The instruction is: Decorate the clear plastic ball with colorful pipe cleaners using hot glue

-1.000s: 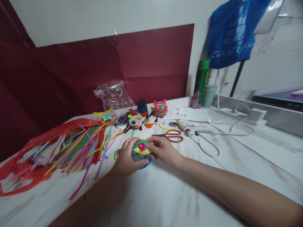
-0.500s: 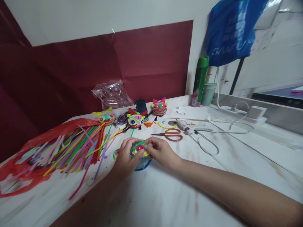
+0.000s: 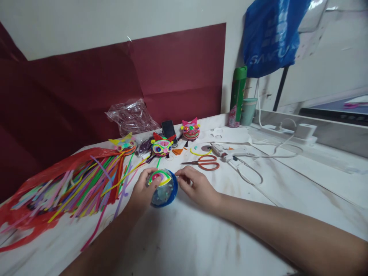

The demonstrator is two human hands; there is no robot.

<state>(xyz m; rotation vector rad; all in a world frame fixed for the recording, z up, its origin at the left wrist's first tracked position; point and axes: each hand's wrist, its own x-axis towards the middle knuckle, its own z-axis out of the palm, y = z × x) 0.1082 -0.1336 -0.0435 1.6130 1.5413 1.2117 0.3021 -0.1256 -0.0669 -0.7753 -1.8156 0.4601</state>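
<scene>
A round greyish, translucent piece [image 3: 162, 194] with a blue rim is held by my left hand [image 3: 143, 189], its thumb pressed on a coloured eye shape. That eye shape [image 3: 164, 178] has green, yellow, white and pink-red parts and lies on the upper face of the round piece. My right hand [image 3: 197, 187] is just right of the blue rim, fingers bent and thumb near the index finger. Whether anything small is between those fingertips is not clear.
Orange-handled scissors [image 3: 208, 162] and a white glue gun [image 3: 227, 152] with cables lie beyond my right hand. Colourful strips [image 3: 83, 184] on red plastic spread at left. Decorated heads [image 3: 161, 148], a phone [image 3: 169, 132] and crinkled clear plastic [image 3: 132, 117] are behind.
My right hand has come off the eye shape to the right side of the round piece. My left hand and the piece have shifted slightly left, showing more of the blue rim.
</scene>
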